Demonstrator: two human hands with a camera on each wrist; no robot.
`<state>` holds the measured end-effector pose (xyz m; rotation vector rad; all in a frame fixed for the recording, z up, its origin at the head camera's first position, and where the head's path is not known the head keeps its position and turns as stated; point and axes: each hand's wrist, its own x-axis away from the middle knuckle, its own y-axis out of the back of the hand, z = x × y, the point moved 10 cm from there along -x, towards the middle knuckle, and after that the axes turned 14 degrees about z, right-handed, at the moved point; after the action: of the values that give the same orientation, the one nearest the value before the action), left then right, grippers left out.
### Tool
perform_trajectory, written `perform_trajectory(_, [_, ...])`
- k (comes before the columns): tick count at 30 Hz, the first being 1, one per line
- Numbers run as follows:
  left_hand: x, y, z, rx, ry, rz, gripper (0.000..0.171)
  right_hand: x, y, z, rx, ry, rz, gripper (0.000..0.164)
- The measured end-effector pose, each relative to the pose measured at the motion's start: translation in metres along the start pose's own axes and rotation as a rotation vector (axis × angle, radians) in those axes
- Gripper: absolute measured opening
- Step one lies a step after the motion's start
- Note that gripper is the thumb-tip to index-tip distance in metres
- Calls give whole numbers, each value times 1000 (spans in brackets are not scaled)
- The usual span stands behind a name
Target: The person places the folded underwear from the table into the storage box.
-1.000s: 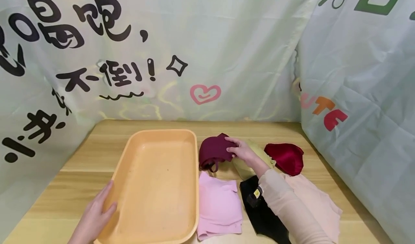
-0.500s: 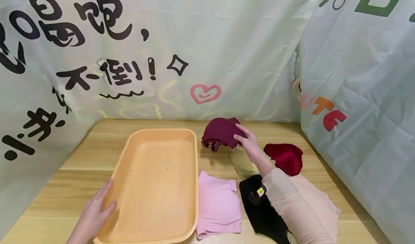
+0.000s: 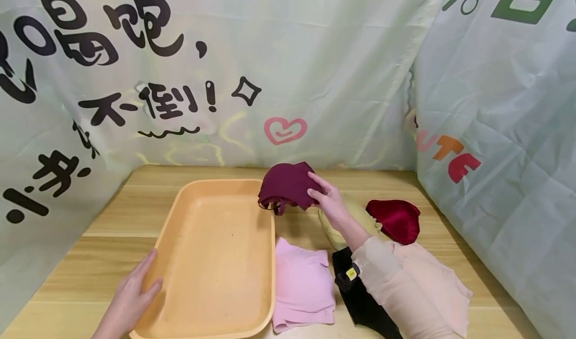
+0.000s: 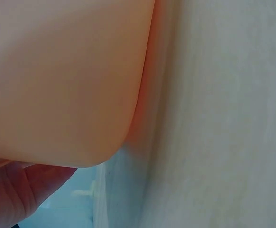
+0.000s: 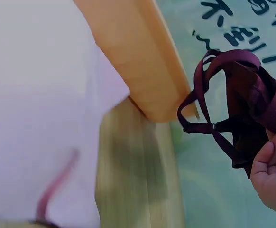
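Observation:
A maroon folded bra (image 3: 290, 186) with thin straps hangs in the air over the far right corner of the orange tray (image 3: 272, 259). My right hand (image 3: 330, 201) pinches it at its right side; in the right wrist view the bra's straps (image 5: 202, 95) dangle in loops from it. My left hand (image 3: 130, 294) grips the tray's left wall, thumb over the inner side and fingers outside. In the left wrist view the tray's outside (image 4: 67, 85) hides most of that hand.
Right of the tray lie a pink folded garment (image 3: 303, 286), a black one (image 3: 366, 304), an olive-yellow one (image 3: 335, 229), a dark red satin one (image 3: 396, 220) and a pale peach one (image 3: 436, 274). Printed curtains (image 3: 342, 79) stand behind the wooden table (image 3: 76, 274).
My right hand has lifted the maroon bra off the table, then carried it left to the tray's far right corner. The left hand and the tray have barely moved.

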<state>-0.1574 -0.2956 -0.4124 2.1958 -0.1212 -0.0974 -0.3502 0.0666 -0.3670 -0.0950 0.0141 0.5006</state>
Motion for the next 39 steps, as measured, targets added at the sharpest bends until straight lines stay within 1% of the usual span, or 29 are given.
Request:
perform_trajectory(5, [0, 1, 0, 1, -9, -11, 65, -8, -24, -9, 22, -23, 58, 51])
perform_trajectory(9, [1, 1, 1, -3, -9, -16, 65, -13, -44, -15, 70, -26, 103, 49])
perform_trajectory(13, [1, 2, 2, 0, -8, -24, 66, -17, -65, -19, 124, -28, 168, 49])
perform_trajectory(17, [2, 2, 3, 7, -5, -27, 66, -22, -84, -24, 136, -36, 228, 48])
perform_trajectory(19, [2, 2, 3, 10, -3, -26, 66, -25, -93, -25, 160, -27, 251, 48])
perform_trajectory(21, [2, 1, 4, 12, -1, -25, 66, -27, -99, -26, 206, -16, 258, 48])
perform_trajectory(23, [2, 1, 3, 13, -3, -25, 67, -29, -103, -26, 261, -7, 257, 47])
perform_trajectory(26, [1, 1, 3, 15, -5, -25, 67, -30, -107, -28, 381, -5, 246, 47])
perform_trajectory(28, [1, 1, 2, 19, -6, -26, 67, -30, -109, -28, 451, -13, 238, 47])
perform_trajectory(29, [1, 1, 2, 20, -6, -26, 67, -29, -110, -28, 510, -14, 232, 47])
perform_trajectory(32, [0, 2, 1, 20, -11, -34, 67, -29, -113, -29, 629, -49, 232, 48])
perform_trajectory(35, [0, 2, 0, 17, -21, -43, 67, -29, -116, -27, 831, -58, 211, 48])
perform_trajectory(36, [0, 3, 0, 17, -23, -45, 67, -29, -116, -27, 880, -67, 202, 48])
perform_trajectory(38, [0, 3, 0, 15, -24, -50, 68, -29, -116, -25, 1012, -72, 164, 47])
perform_trajectory(39, [0, 3, 0, 16, -24, -51, 68, -29, -115, -25, 1060, -79, 146, 47])
